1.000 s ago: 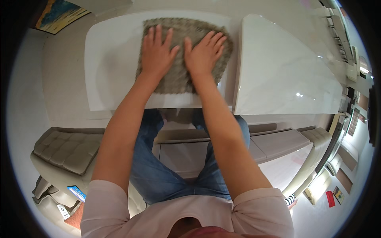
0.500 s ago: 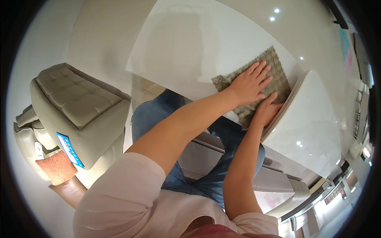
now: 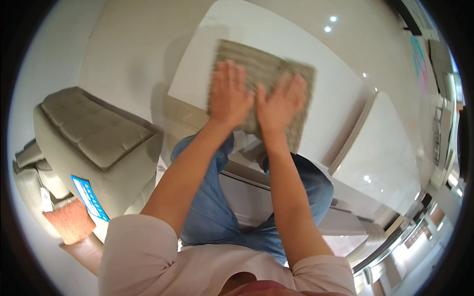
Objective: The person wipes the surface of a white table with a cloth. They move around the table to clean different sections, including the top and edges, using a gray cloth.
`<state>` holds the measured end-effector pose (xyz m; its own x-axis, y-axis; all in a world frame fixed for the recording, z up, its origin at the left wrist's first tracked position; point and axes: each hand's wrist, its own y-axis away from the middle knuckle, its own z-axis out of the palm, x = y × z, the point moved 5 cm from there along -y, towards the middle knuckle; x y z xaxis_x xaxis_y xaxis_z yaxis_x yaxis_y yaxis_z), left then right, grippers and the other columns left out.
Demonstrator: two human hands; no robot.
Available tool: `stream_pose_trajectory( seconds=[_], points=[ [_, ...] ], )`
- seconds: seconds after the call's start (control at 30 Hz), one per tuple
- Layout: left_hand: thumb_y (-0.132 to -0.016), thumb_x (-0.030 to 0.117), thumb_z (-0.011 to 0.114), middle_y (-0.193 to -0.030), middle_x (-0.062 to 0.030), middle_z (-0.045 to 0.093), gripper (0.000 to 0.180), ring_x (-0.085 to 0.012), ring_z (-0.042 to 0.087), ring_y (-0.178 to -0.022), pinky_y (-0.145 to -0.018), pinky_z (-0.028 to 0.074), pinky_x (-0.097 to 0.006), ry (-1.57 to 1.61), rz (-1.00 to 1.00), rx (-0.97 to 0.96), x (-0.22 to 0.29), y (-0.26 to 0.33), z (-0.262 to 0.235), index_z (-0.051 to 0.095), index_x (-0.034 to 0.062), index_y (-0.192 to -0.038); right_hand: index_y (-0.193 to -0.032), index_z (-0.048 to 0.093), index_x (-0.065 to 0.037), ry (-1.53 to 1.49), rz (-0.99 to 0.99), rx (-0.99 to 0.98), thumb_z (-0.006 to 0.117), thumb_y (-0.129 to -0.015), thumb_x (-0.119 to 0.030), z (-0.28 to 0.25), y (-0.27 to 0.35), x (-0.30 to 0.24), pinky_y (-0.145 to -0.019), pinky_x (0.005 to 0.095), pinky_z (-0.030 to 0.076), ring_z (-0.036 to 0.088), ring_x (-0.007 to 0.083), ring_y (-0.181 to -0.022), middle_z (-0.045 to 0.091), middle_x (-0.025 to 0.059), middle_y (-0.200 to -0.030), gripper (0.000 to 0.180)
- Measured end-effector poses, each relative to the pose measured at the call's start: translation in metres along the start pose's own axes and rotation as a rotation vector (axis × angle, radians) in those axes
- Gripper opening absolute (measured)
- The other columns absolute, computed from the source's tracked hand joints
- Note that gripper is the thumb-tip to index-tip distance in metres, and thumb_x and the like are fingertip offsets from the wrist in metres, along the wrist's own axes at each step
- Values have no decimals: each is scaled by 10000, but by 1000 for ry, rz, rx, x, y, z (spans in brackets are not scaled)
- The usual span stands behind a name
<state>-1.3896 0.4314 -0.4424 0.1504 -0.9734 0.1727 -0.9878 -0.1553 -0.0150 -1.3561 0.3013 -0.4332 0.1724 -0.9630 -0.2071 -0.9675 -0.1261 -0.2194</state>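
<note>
A grey-brown textured cloth (image 3: 256, 61) lies spread across the white tabletop (image 3: 340, 111) in front of me. My left hand (image 3: 230, 98) rests flat on the cloth's left part, fingers extended. On its right part lies my right hand (image 3: 281, 106), with the fingers spread and slightly blurred by motion. Both palms face down, side by side with the thumbs close together. Part of the cloth's near edge hangs past the table's near edge, above my knees.
To the right stands a raised glossy white panel (image 3: 377, 148). A beige tufted sofa (image 3: 98, 130) is at the left, with an orange cushion (image 3: 69, 220) and a blue card (image 3: 90, 198) by it. Grey drawers (image 3: 247, 197) sit below, between my legs.
Both hands have moved left with the cloth, away from the raised panel. The cloth has gone from bunched and angled to spread flatter, and the hands now lie side by side.
</note>
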Motion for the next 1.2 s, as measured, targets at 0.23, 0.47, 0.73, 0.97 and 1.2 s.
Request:
stream_pose_trajectory(
  seconds=[0.23, 0.47, 0.73, 0.97, 1.2],
  points=[
    [-980, 467, 539, -1511, -320, 403, 719, -505, 307, -1446, -1197, 228, -566, -253, -261, 313, -83, -24, 8, 420, -37, -1479, -1546, 389, -83, -246, -342, -54, 532, -918, -643, 54, -82, -72, -1243, 525, 105, 170, 355, -1544, 271, 192, -1641, 854],
    [-1015, 490, 498, -1586, -290, 298, 661, -510, 249, -1462, -1180, 222, -614, -199, -71, 113, -9, -8, 7, 403, 94, -1536, -1488, 517, -209, -280, -288, -68, 570, -931, -574, 18, -38, 9, -1232, 517, 155, 264, 344, -1517, 363, 171, -1603, 668],
    [-1007, 458, 545, -1610, -275, 240, 670, -521, 195, -1476, -1186, 171, -632, 13, 210, -20, 69, 32, 10, 377, 118, -1560, -1465, 541, -143, -108, 11, -44, 637, -930, -503, -30, 49, 86, -1187, 565, 230, 313, 377, -1490, 374, 177, -1595, 651],
    [-1027, 482, 491, -1637, -208, 242, 627, -468, 185, -1501, -1212, 152, -587, 55, 423, -21, 157, -49, 29, 369, 194, -1570, -1548, 365, -41, 92, 358, 42, 541, -957, -581, -26, 5, 169, -1204, 572, 181, 242, 406, -1509, 298, 243, -1612, 820],
    [-1031, 545, 426, -1676, -107, 201, 624, -360, 120, -1550, -1257, 106, -503, 8, 714, -115, 231, -72, 46, 329, 282, -1589, -1549, 271, 52, -133, 840, 11, 464, -1009, -555, -48, 36, 192, -1192, 486, 276, 311, 442, -1461, 299, 303, -1581, 835]
  ],
)
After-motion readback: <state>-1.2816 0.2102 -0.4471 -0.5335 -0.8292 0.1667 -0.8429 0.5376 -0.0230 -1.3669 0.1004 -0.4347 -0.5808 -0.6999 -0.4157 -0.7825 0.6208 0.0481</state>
